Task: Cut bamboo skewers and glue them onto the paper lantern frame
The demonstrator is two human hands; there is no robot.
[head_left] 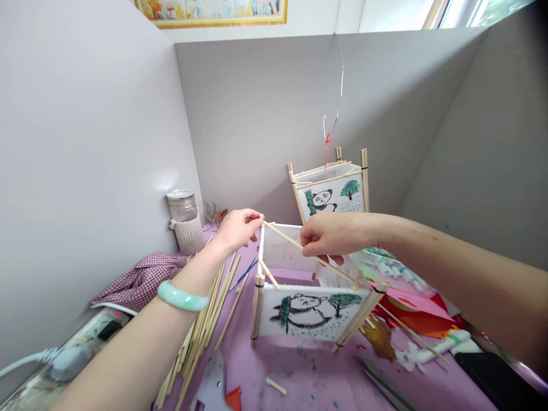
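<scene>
A lantern frame of sticks and white panels (314,311) stands on the purple table, a panda and a tree drawn on its front panel. Across its open top runs a thin wooden stick (285,235) at a slant. My left hand (240,229) pinches the frame's back left corner, at the stick's far end. Closed around the middle of that stick is my right hand (323,235), above the frame. A shorter stick piece (269,274) leans inside the left side. Behind my right hand, a second panda lantern (329,191) hangs by red string from a wire.
Loose sticks (201,331) and a checked cloth (143,279) lie left, near a jar (186,222) and a power strip (100,331). Scissors (381,379), a black phone (499,379) and red paper (422,314) are at right. Grey partitions (257,114) enclose the table.
</scene>
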